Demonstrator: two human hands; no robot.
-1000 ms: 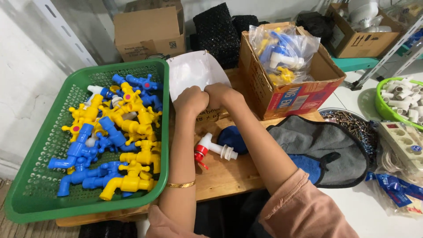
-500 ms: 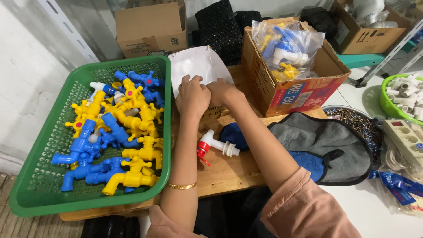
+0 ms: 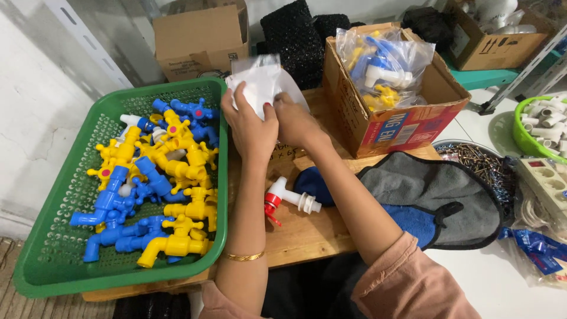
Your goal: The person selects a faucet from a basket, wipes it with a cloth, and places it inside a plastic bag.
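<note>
Both my hands hold a stack of small clear and white plastic bags (image 3: 260, 85) over the wooden table (image 3: 307, 233). My left hand (image 3: 251, 130) grips the stack's lower left edge. Beside it, my right hand (image 3: 295, 121) pinches the right side. Below my wrists lies a white plastic tap with a red handle (image 3: 289, 201). To my left, a green mesh tray (image 3: 71, 260) holds several yellow and blue plastic taps (image 3: 156, 177).
A cardboard box (image 3: 393, 121) with bagged taps stands at the right. A grey and blue cloth (image 3: 431, 195) lies near my right arm. Behind are another cardboard box (image 3: 201, 38), black mesh pads (image 3: 295, 35), a green bowl of white fittings (image 3: 543, 121), and screws (image 3: 481, 162).
My hands have lifted the bags slightly up and away from me, and the stack has come more upright between them. The red-handled tap stays put.
</note>
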